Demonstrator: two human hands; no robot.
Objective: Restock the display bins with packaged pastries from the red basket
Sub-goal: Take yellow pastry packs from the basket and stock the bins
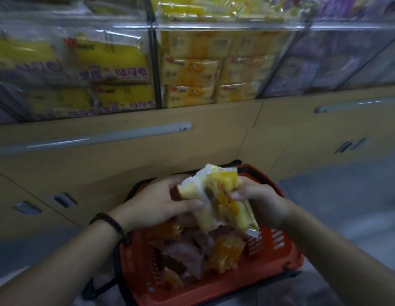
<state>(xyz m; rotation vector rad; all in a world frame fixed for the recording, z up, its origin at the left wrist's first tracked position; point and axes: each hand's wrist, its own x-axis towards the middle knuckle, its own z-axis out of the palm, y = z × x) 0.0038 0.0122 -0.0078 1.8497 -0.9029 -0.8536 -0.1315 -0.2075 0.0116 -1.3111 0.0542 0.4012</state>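
Several yellow packs (223, 191) are held as one bundle just above the red basket (278, 250). The exact count can't be told because the film overlaps. The bundle is clamped from both sides. The left hand (156, 202) is curled round its left face with the thumb laid across the front, and the right hand (262, 202) is wrapped round the right edge. The hands are close together and nothing else is held.

Handling, as judged: light, soft, easily crushed. The film looks glossy, so packs are likely to slide on each other and fan out of a loose grip. Hold is best taken across the flat faces at mid-body, not at the crimped end seals, and the squeeze kept light.

In the basket, purple-brown packs (187, 255) and orange packs (227, 250) are piled loosely.

Around: clear-fronted display bins (214, 27) are mounted above a tan cabinet (148, 164).
- The left bin (92, 69) is loaded with large yellow packs.
- The middle bin (203, 74) is loaded with smaller yellow packs that look closest to the bundle.
- The right bin (335, 62) is loaded with purple ones.

A dark upright divider (155, 62) is set between the left and middle bins. The fronts are closed by clear panels, so loading from above is assumed; the openings aren't clearly shown. The middle bin looks nearly full, so room may be tight. A dark wristband (110, 221) is worn on the left wrist.
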